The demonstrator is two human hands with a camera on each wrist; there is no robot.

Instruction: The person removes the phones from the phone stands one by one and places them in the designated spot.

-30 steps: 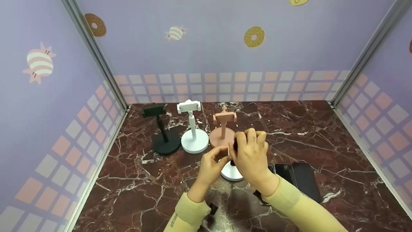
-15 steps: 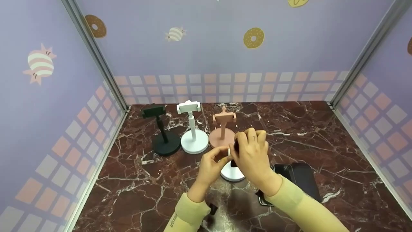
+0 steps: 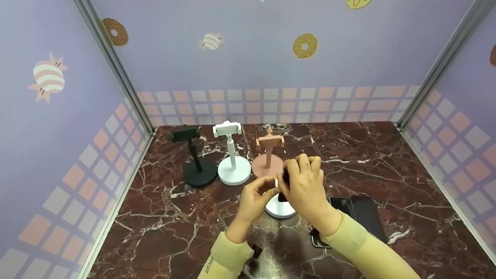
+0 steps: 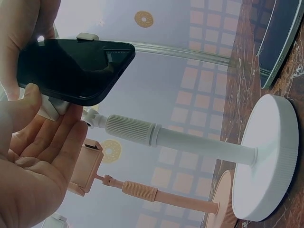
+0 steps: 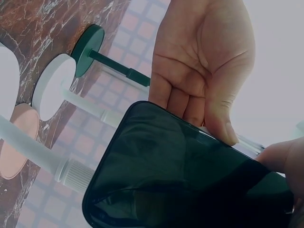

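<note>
In the left wrist view a dark phone (image 4: 76, 71) lies against the clamp at the top of a white phone stand (image 4: 204, 145). My right hand (image 3: 306, 190) grips this phone from the right, over the stand's round base (image 3: 279, 210). With thumb and fingers, my left hand (image 3: 252, 199) pinches the white clamp (image 4: 54, 108) at the phone's long edge. The right wrist view has the left thumb (image 5: 221, 126) right at that edge, while the phone (image 5: 175, 175) covers most of the clamp. The stand is upright on the marbled table.
Behind stand a black phone stand (image 3: 199, 172), another white stand (image 3: 234, 170) and a pink stand (image 3: 267, 164). Right of the hands, a flat black phone-shaped item (image 3: 370, 217) and a dark phone (image 3: 343, 207) lie side by side, partly under the right forearm. Patterned walls enclose the table.
My right hand has shifted very slightly to the right with the phone. The left hand keeps its place at the clamp.
</note>
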